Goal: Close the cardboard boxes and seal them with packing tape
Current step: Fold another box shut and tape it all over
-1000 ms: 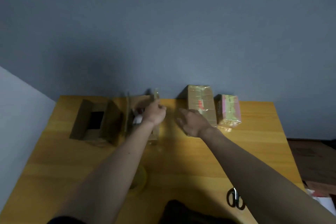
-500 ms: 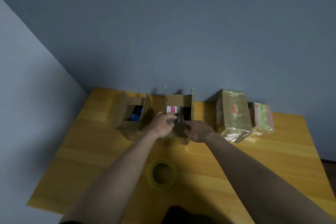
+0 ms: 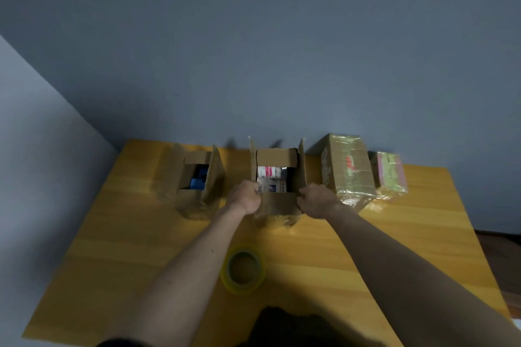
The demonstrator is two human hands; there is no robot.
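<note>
- Hands at the middle cardboard box (image 3: 279, 203), one at each near corner: left hand (image 3: 244, 196) curled round the near-left corner, right hand (image 3: 317, 201) curled round the near-right corner, each grip holding the box's near wall.
- Middle box open on top, side flaps upright, white and red packets showing inside; standing on the yellow wooden table (image 3: 112, 234) toward its far edge.
- Second open box (image 3: 197, 186) just to the left, apart from the middle one, flaps up, something blue inside.
- Taped box (image 3: 348, 169) to the right of the middle box, wrapped in shiny clear tape; close by the right hand.
- Smaller taped parcel (image 3: 390, 175) with pink on it, just beside the taped box, further right.
- Roll of packing tape (image 3: 244, 269) flat on the table, nearer the person, between the two forearms.
- Grey-blue wall behind the table.
</note>
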